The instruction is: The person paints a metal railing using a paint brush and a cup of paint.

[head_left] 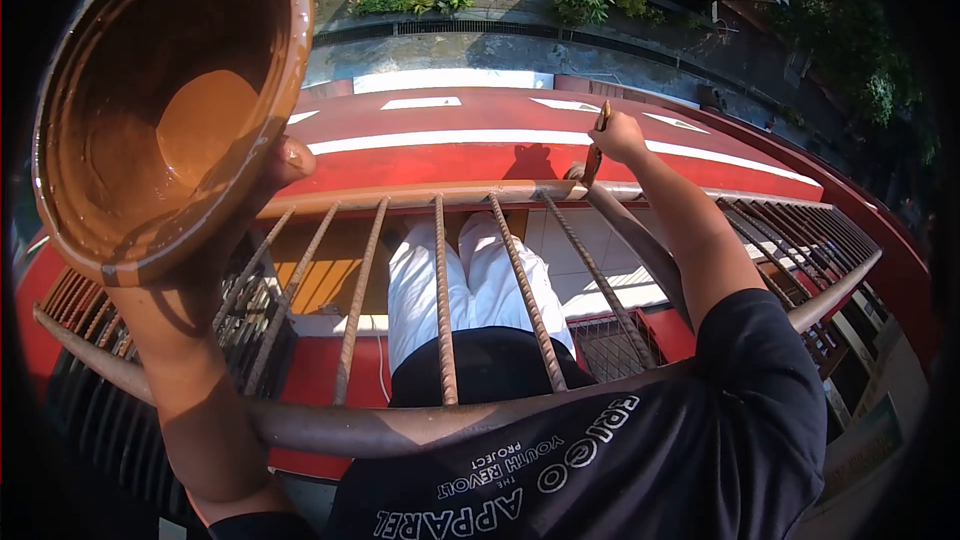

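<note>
A deep bowl (298, 50) is tilted toward me at the upper left, with a pool of brown paint (208, 125) in its bottom. My left hand (290, 162) holds it from below and the side; mostly the thumb shows, smeared with brown. In my right hand (622, 138) is the handle of a paintbrush (598, 143), held upright. Its bristles touch the far railing pipe (400, 199), by a joint with a slanting pipe. Left of the brush that pipe looks glossy orange-brown; to the right it is duller and greyish.
A nearer thick pipe (450, 427) crosses in front of my torso, with ribbed bars (445, 310) running to the far pipe. My white-trousered legs (470, 285) show between the bars. Beyond lies a red ledge (450, 162) with white stripes; a street with plants (580, 3) is far below.
</note>
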Motion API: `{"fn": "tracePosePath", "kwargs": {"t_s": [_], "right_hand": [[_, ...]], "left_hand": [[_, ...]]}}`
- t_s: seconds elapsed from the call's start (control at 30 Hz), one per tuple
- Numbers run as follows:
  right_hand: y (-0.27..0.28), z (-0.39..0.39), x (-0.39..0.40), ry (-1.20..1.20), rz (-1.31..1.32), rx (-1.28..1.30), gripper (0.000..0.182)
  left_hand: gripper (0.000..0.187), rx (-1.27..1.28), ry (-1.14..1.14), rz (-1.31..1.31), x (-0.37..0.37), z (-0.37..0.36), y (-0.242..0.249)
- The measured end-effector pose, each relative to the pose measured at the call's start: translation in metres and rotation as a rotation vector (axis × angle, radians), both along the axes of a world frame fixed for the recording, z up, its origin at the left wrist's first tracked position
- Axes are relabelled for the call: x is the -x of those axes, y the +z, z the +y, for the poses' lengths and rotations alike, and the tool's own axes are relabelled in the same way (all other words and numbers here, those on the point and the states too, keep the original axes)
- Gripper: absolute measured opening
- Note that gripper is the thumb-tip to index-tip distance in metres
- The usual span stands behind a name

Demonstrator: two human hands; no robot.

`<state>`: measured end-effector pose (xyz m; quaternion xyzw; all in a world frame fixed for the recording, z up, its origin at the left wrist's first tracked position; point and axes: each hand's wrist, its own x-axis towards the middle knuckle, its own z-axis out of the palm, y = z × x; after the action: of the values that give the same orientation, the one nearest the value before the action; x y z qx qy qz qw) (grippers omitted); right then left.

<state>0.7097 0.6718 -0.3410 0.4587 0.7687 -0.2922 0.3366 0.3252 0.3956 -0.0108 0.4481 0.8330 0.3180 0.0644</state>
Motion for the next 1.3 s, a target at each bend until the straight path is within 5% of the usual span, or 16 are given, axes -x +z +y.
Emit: {"fn": "tracePosePath", "kwargs": {"t_s": [0.1,0.3,0.43,0.53,0.63,0.8,0.97,1.13,1.3], "right_hand": [[0.004,-0.013,0.013,0.161,0.021,-0.092,0.024],[0.004,-0.038,0.064,0.027,0.142,0.154,0.020],[0.006,-0.020,0.045,0.272,0.017,0.013,0.021],[0.003,-0.031,0.030,0.242,0.070,0.075,0.023],[0.003,-0.018,0.027,0.012,0.093,0.147,0.025],[0.013,-0.038,0.036,0.205,0.002,0.097,0.021],[0.028,-0.073,0.075,0.022,0.295,0.193,0.022],[0.019,-0.048,0.069,0.262,0.142,-0.037,0.017],[0.028,-0.118,0.125,0.052,0.302,0.229,0.021]], "left_hand": [[0.080,0.032,0.035,-0.194,-0.007,-0.001,-0.004],[0.081,-0.079,0.114,-0.416,-0.010,-0.002,-0.009],[0.080,-0.029,0.002,-0.143,-0.011,0.007,-0.001],[0.081,0.040,-0.015,-0.018,-0.009,0.005,-0.001],[0.082,0.080,-0.024,-0.095,-0.008,0.004,-0.002],[0.080,0.023,-0.043,0.015,-0.010,0.007,-0.004],[0.080,-0.029,-0.063,-0.019,-0.010,0.004,-0.004],[0.079,-0.065,-0.081,-0.033,-0.013,0.002,-0.003],[0.079,-0.093,-0.099,-0.040,-0.012,0.000,-0.003]]}}
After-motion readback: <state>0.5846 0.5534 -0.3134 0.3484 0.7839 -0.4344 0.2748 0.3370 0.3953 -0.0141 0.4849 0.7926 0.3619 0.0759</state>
